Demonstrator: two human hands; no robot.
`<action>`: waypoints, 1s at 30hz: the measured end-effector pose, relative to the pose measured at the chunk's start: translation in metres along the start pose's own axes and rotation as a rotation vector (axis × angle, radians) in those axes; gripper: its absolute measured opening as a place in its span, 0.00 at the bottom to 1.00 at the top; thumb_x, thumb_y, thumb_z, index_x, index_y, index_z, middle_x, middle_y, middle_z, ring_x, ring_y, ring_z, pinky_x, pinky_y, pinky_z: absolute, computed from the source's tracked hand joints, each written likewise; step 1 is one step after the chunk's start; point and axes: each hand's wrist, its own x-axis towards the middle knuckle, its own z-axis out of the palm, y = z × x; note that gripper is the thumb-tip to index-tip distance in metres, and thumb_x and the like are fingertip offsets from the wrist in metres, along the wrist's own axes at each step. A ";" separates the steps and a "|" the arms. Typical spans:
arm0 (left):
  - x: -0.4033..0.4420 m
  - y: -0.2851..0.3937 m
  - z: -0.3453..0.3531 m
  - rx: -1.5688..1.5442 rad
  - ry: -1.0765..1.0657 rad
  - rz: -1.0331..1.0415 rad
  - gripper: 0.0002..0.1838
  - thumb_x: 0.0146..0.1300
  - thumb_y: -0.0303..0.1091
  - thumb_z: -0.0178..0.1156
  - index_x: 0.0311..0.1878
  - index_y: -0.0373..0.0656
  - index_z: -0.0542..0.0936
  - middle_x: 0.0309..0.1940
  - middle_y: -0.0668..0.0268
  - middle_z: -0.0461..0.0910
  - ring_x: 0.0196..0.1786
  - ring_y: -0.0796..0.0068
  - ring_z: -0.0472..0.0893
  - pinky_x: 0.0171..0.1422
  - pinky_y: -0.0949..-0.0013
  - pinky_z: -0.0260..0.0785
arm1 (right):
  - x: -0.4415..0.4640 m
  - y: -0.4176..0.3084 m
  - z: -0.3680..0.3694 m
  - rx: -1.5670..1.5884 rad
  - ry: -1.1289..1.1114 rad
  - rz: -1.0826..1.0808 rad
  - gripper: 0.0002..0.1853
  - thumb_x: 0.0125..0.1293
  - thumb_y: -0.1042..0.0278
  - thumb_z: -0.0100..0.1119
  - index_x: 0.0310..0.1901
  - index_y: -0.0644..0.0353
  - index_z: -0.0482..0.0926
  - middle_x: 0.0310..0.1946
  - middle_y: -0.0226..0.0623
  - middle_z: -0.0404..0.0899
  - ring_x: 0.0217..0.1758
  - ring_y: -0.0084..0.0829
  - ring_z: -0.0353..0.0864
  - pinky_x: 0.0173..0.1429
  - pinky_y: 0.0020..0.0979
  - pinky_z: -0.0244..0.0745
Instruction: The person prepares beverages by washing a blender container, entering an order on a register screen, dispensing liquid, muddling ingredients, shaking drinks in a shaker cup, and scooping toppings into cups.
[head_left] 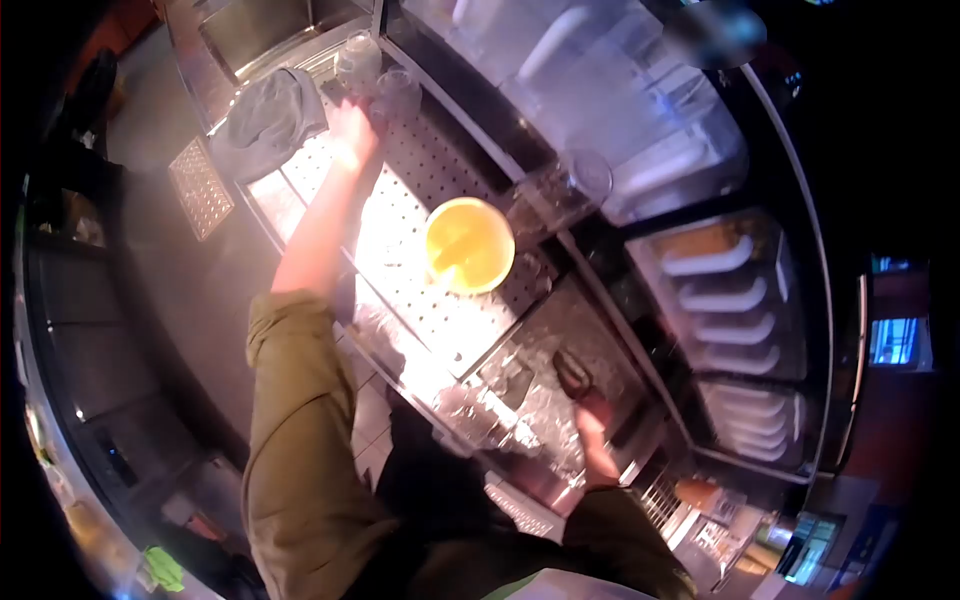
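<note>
Scoop (573,374) at four o'clock, clamped in my right hand (594,413), best held level over the ice (540,428); left hand (354,132) beside glasses (398,95) at eleven, its grip I can't tell.

White glare washes out the perforated surface (392,235) on my side of the yellow tub (490,235); well beyond the tub, everything sinks into darkness. Fisheye distortion bends the edges; my left fingers (348,112) look blurred.

One wide head view, close above the counter (435,160), forward and down.
</note>
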 end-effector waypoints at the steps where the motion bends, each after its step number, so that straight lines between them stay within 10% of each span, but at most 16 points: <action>1: 0.005 0.002 -0.003 -0.111 0.026 -0.043 0.33 0.46 0.39 0.70 0.59 0.46 0.73 0.50 0.50 0.73 0.53 0.52 0.74 0.59 0.58 0.68 | 0.012 0.001 0.030 0.113 0.159 -0.113 0.16 0.62 0.53 0.49 0.39 0.55 0.81 0.36 0.49 0.82 0.39 0.50 0.82 0.45 0.48 0.76; 2: 0.010 0.006 -0.002 -0.245 0.275 -0.015 0.27 0.51 0.37 0.68 0.55 0.45 0.76 0.44 0.54 0.76 0.47 0.62 0.77 0.52 0.66 0.71 | 0.017 -0.026 0.021 0.040 0.014 -0.080 0.17 0.61 0.51 0.50 0.41 0.54 0.81 0.37 0.49 0.82 0.40 0.49 0.82 0.46 0.47 0.77; 6: 0.046 0.029 -0.023 -1.015 0.072 -0.064 0.22 0.59 0.36 0.66 0.55 0.43 0.74 0.35 0.66 0.76 0.38 0.78 0.74 0.42 0.74 0.70 | 0.046 -0.052 0.046 0.390 -0.031 0.023 0.19 0.60 0.52 0.51 0.24 0.59 0.81 0.23 0.47 0.81 0.29 0.42 0.83 0.38 0.42 0.76; 13: 0.046 0.026 0.014 -0.559 0.338 0.297 0.22 0.55 0.31 0.68 0.54 0.42 0.74 0.45 0.60 0.75 0.48 0.63 0.78 0.52 0.68 0.71 | 0.045 -0.031 0.039 1.318 -0.112 0.084 0.17 0.57 0.64 0.51 0.13 0.59 0.73 0.08 0.34 0.68 0.11 0.25 0.67 0.16 0.31 0.59; 17: 0.040 0.016 0.013 -0.245 0.187 0.352 0.25 0.55 0.28 0.64 0.59 0.45 0.73 0.53 0.53 0.72 0.57 0.52 0.72 0.59 0.59 0.70 | 0.048 0.035 0.078 1.272 0.159 0.264 0.17 0.57 0.63 0.52 0.13 0.57 0.73 0.08 0.32 0.67 0.10 0.23 0.64 0.15 0.30 0.56; 23: 0.066 -0.066 0.069 -0.030 0.027 0.506 0.36 0.60 0.36 0.61 0.70 0.46 0.59 0.66 0.52 0.64 0.67 0.50 0.64 0.68 0.57 0.61 | -0.088 0.105 -0.058 1.249 0.048 0.124 0.17 0.61 0.65 0.47 0.18 0.60 0.77 0.13 0.32 0.74 0.14 0.21 0.70 0.22 0.26 0.64; 30: 0.135 -0.043 0.072 0.073 -0.194 0.497 0.32 0.63 0.38 0.55 0.71 0.50 0.60 0.68 0.43 0.57 0.67 0.43 0.62 0.67 0.54 0.61 | -0.224 0.173 -0.079 1.510 0.288 0.680 0.14 0.56 0.65 0.54 0.19 0.64 0.78 0.12 0.35 0.74 0.11 0.23 0.68 0.15 0.25 0.59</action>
